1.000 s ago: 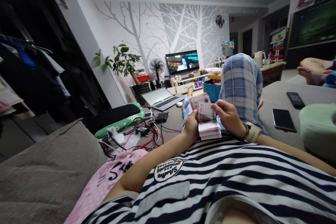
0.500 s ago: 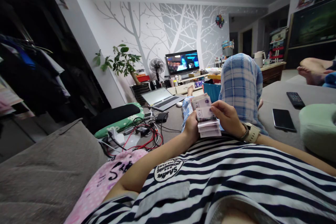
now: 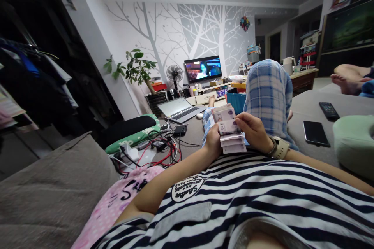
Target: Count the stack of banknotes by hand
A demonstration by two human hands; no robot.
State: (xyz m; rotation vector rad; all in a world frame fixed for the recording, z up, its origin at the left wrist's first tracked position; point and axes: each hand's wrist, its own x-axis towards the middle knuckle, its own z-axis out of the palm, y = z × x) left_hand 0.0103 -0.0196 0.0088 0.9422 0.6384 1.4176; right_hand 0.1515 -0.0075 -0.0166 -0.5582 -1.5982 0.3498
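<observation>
Striped shirt [image 3: 233,194]: navy and white cloth in soft folds, on the near side of the banknotes [image 3: 228,125]; cut off by the lower edge.
Left hand [image 3: 212,139]: closed around the left side of the banknotes; its fingers behind the paper are hidden.
Right hand [image 3: 253,130]: thumb and forefinger pinch the right edge of an upper note; a pale watch [image 3: 281,148] is on the wrist.
Banknotes: thin, flat paper, held between both hands over the lap; the lower ends hang in steps. A "5" is readable, but how many notes, I cannot tell.
Smartphone [image 3: 316,133]: smooth black rectangle, lying flat, right of the banknotes.
Cables [image 3: 165,161]: red and black loops in a tangle, left of the banknotes; single ends are hard to follow.
Plaid trousers [image 3: 269,89]: blue checked cloth, one knee rounded and raised, beyond the banknotes and to their right.
Laptop [image 3: 185,113]: open, thin and grey, beyond the banknotes to the left; its screen looks washed out.
Television [image 3: 203,69]: flat panel, far behind the banknotes; its picture is partly pixelated.
</observation>
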